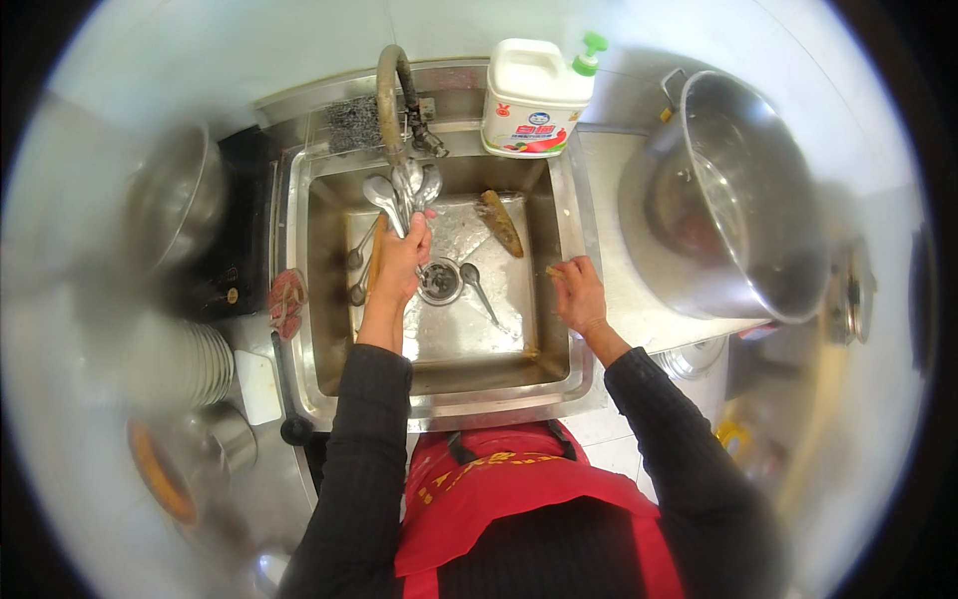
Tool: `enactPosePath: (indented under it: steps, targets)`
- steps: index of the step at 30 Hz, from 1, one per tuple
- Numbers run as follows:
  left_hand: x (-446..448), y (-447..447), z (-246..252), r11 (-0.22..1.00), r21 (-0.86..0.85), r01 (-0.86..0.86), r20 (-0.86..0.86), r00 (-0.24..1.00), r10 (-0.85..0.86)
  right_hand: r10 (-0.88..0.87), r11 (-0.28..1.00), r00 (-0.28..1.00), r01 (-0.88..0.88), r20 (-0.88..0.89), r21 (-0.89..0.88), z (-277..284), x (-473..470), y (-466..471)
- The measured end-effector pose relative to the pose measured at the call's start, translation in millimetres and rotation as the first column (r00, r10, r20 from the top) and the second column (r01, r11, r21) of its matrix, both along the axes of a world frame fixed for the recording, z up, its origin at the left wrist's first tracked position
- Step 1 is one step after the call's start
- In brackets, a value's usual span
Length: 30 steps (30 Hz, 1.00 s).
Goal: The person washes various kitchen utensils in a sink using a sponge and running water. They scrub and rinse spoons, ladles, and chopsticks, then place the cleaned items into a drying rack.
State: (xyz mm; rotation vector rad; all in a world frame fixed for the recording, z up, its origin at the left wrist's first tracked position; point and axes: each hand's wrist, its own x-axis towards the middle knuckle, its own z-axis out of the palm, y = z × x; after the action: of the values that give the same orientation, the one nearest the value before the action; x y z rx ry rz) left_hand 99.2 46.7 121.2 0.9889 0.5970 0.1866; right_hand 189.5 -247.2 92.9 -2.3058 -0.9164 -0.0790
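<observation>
My left hand (402, 262) is closed around several metal spoons (383, 196), their bowls up under the curved faucet (391, 97). At the right inner wall of the steel sink (441, 408), my right hand (581, 293) pinches a small yellowish piece (554, 272) between its fingertips. One spoon (480, 293) lies on the sink floor right of the drain (440, 281). More dark-bowled spoons (356, 258) and an orange-brown stick (376, 254) are at the left, partly hidden by my left hand. A brown, elongated object (500, 223) rests near the back right of the basin.
A white detergent jug (535, 101) with a green pump stands behind the sink. To the right is a large steel pot (673, 224). A reddish scrubbing pad (287, 299), a black-handled tool (296, 430), a white board (258, 388) and stacked plates (202, 363) are at left.
</observation>
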Motion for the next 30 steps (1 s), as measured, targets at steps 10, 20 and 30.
enactPosePath:
  steps: [10,20,30]
  targets:
    - [-78.0,-8.8,-59.3,0.951,0.308,-0.039,-0.421,0.89,0.172,0.042,0.998,0.999,-0.043,0.018,0.039,-0.3,-2.9,7.2]
    - [-145.4,-50.4,0.9,0.938,0.346,0.003,-0.496,0.849,0.181,0.111,0.993,0.981,-0.115,0.159,0.018,-9.5,-1.7,2.1]
    - [-309.5,-36.5,93.3,0.662,0.596,-0.454,-0.235,0.69,0.685,0.122,0.989,0.983,-0.109,0.134,-0.102,-8.2,-1.6,-0.8]
